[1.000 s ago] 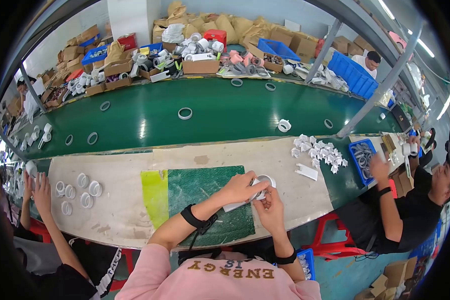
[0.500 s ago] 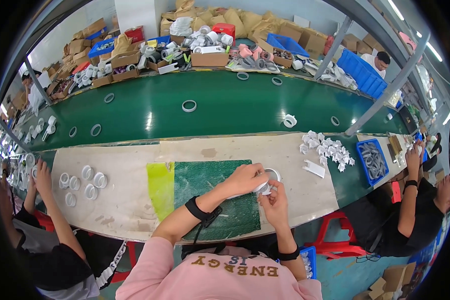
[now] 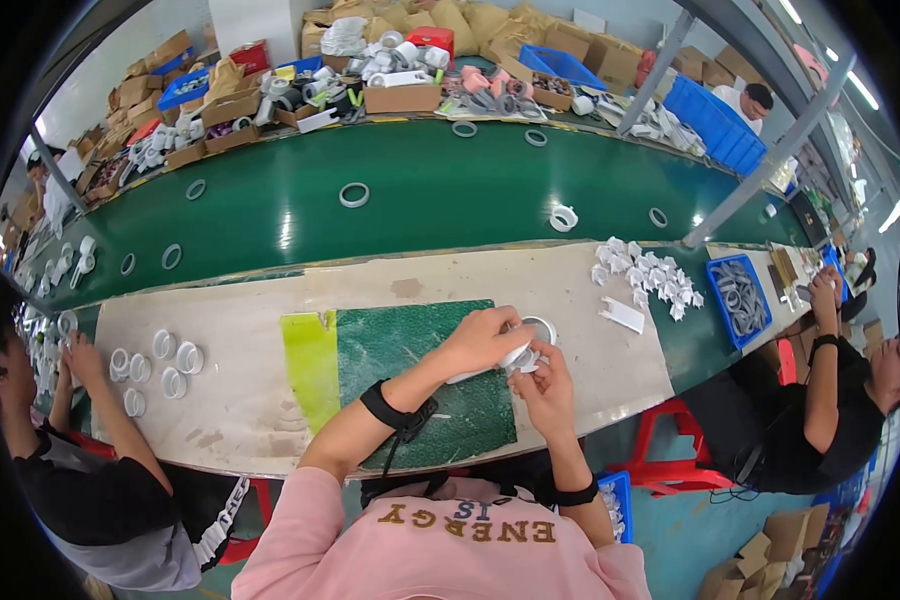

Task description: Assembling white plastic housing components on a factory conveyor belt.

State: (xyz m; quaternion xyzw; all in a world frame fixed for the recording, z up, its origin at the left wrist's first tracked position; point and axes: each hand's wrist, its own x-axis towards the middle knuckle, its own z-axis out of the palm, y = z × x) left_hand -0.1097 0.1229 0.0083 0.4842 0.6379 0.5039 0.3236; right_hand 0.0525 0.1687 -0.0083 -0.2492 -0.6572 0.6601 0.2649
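Observation:
Over the right edge of the green mat (image 3: 425, 400), my two hands meet at a white plastic part (image 3: 516, 355). My left hand (image 3: 480, 340) curls round it from above, and a pale length of it shows beneath the palm. A round white ring (image 3: 544, 325) stands out just beyond the fingers; whether it is joined to the part is hidden. My right hand (image 3: 547, 388) pinches a small white plastic piece (image 3: 526, 366) against the part's near side. Fingers cover most of where the two meet.
Several white rings (image 3: 191, 357) lie left on the paper-covered table. At right are a pile of small white pieces (image 3: 660, 275), a white channel-shaped piece (image 3: 623, 315) and a blue bin (image 3: 740, 300) of grey rings. Beyond runs a green belt (image 3: 420, 200). Co-workers sit both sides.
The whole view has shifted slightly, so the table and belt sit a little higher and further left. Both hands keep their hold, with the right fingers slightly shifted on the small piece.

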